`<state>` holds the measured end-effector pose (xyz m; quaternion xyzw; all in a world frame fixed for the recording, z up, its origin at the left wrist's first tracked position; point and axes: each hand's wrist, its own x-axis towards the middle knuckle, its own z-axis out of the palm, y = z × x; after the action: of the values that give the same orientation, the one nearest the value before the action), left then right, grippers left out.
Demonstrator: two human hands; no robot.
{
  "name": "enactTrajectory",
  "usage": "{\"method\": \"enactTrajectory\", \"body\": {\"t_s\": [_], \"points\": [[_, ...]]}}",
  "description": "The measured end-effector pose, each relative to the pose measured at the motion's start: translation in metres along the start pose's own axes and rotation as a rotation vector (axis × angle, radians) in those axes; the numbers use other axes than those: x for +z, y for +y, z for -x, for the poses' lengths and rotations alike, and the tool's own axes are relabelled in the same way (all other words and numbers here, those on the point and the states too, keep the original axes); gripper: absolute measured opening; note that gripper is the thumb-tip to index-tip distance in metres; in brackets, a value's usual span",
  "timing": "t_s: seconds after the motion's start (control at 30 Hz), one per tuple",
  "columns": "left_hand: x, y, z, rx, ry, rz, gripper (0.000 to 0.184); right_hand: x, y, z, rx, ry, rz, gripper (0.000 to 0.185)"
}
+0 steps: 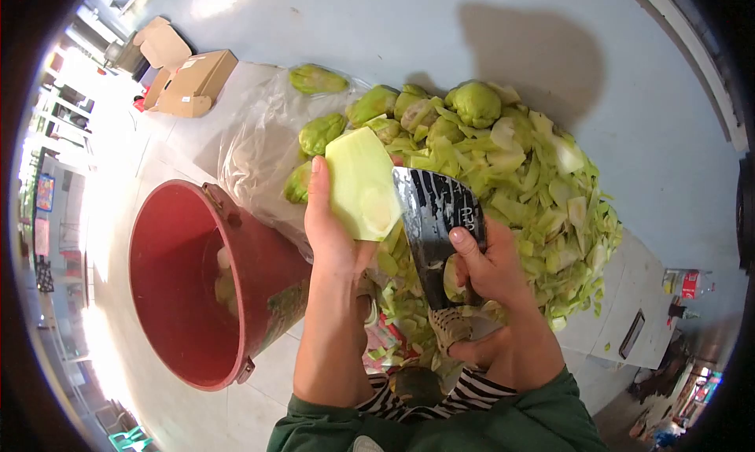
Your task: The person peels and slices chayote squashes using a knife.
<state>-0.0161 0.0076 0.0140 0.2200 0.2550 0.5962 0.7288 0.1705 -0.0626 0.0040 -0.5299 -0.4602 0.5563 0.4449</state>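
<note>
My left hand is wrapped round a peeled chayote, its pale green flesh bare and flat-faceted. In my right hand is a wide, dark-bladed cleaver with wet streaks and white lettering. The blade's upper corner is right beside the chayote's right side; whether they touch I cannot tell. The cleaver's handle is mostly hidden by my fingers. Behind both hands spreads a big heap of green peelings. Several unpeeled chayotes lie along the heap's far edge, nearest my left hand on its left side.
A red bucket stands tilted at the left, a few pale pieces inside it. Clear plastic sheeting lies behind it. An opened cardboard box sits against the wall at the back left. A plastic bottle is at far right.
</note>
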Motion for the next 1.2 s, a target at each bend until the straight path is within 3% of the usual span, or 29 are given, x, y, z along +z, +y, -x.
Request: {"method": "enactTrajectory", "body": {"t_s": [0.07, 0.13, 0.37, 0.47, 0.63, 0.77, 0.93, 1.2], "points": [[0.000, -0.001, -0.001, 0.018, -0.093, 0.016, 0.060, 0.002, 0.000, 0.000, -0.006, 0.005, 0.046, 0.033], [0.002, -0.007, -0.001, 0.044, 0.115, 0.003, 0.059, 0.005, 0.001, 0.000, -0.009, 0.041, -0.016, 0.033], [0.007, -0.023, 0.012, -0.004, 0.074, -0.180, 0.061, 0.011, -0.003, -0.005, -0.068, 0.106, -0.060, 0.033], [0.010, -0.026, 0.013, -0.024, 0.043, -0.101, 0.059, 0.006, -0.009, -0.008, -0.081, 0.079, -0.119, 0.032], [0.009, -0.023, 0.008, -0.086, 0.006, -0.250, 0.058, -0.003, -0.006, -0.009, -0.037, 0.000, -0.178, 0.029], [0.013, -0.030, 0.010, -0.029, 0.028, -0.140, 0.057, 0.003, -0.003, -0.009, -0.072, 0.082, -0.158, 0.034], [0.013, -0.026, 0.009, -0.060, -0.001, -0.086, 0.049, -0.003, -0.003, -0.008, -0.050, -0.018, -0.199, 0.031], [0.013, -0.024, 0.007, -0.090, 0.038, -0.025, 0.047, 0.005, 0.002, -0.011, -0.071, 0.011, -0.200, 0.034]]}}
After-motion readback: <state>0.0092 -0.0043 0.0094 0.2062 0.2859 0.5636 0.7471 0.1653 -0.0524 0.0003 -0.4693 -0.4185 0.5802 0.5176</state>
